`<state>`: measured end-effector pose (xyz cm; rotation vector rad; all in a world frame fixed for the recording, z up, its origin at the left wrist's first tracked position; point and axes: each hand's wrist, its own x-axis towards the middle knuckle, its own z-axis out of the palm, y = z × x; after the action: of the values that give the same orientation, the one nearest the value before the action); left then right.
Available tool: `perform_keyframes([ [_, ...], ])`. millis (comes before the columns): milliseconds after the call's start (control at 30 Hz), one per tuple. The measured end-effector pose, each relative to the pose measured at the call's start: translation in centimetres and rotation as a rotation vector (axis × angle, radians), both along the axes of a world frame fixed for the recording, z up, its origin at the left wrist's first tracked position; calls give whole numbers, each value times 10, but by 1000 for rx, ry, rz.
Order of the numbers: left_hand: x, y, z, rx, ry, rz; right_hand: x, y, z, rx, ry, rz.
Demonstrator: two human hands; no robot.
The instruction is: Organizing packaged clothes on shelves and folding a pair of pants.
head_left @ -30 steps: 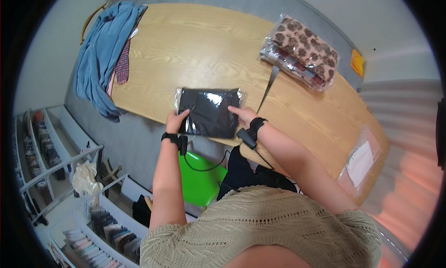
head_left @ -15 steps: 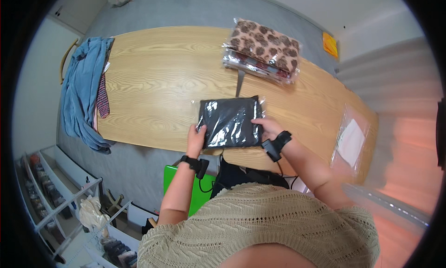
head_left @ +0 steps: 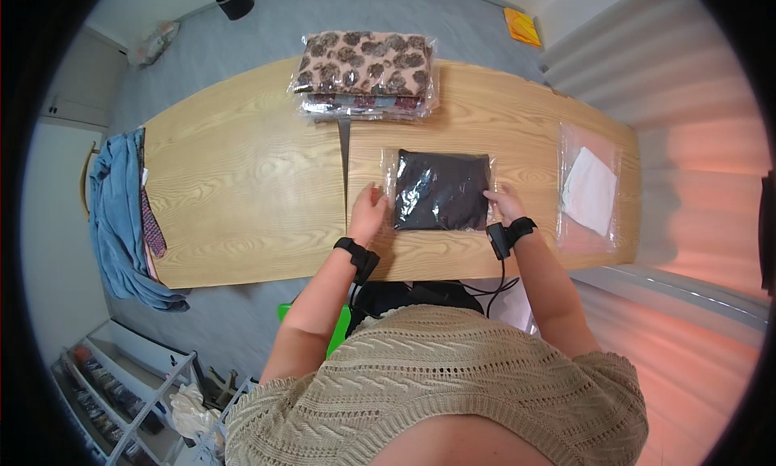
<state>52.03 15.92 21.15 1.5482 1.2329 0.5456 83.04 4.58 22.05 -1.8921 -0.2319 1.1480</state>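
Rightward across the table [head_left: 242, 175] we've moved the dark package [head_left: 443, 191], now near us; our right hand [head_left: 507, 206] pinches its right edge; whether our left hand [head_left: 369, 213], beside it, grips, we can't tell.

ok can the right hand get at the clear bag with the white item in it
Probably yes: the clear bag with the white item lies to the right of the right hand, and I see only tabletop between them. The hand is at the dark package's right edge, though.
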Motion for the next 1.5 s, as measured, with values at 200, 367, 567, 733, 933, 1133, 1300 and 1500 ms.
perform_keyframes([
  [200, -32, 49, 65, 142, -188, 265, 8, 6, 122, 216, -77, -116],
  [367, -36, 144, 106, 345, -219, 356, -16, 76, 192, 530, 219, 2],
  [567, -13, 237, 82, 574, 190, 377, -37, 197, 123, 406, -109, 91],
  [733, 16, 249, 100, 237, 108, 243, -33, 248, 80, 308, -168, 114],
  [933, 17, 238, 93, 319, 102, 236, -40, 263, 73, 407, 1, 1],
  [1133, -13, 253, 63, 803, 405, 531, -73, 263, 83, 339, 97, 217],
  [1300, -37, 246, 59, 85, -154, 281, -93, 259, 96, 123, 102, 416],
  [1500, -25, 222, 79, 408, 237, 274, -78, 261, 65, 206, 351, 186],
])
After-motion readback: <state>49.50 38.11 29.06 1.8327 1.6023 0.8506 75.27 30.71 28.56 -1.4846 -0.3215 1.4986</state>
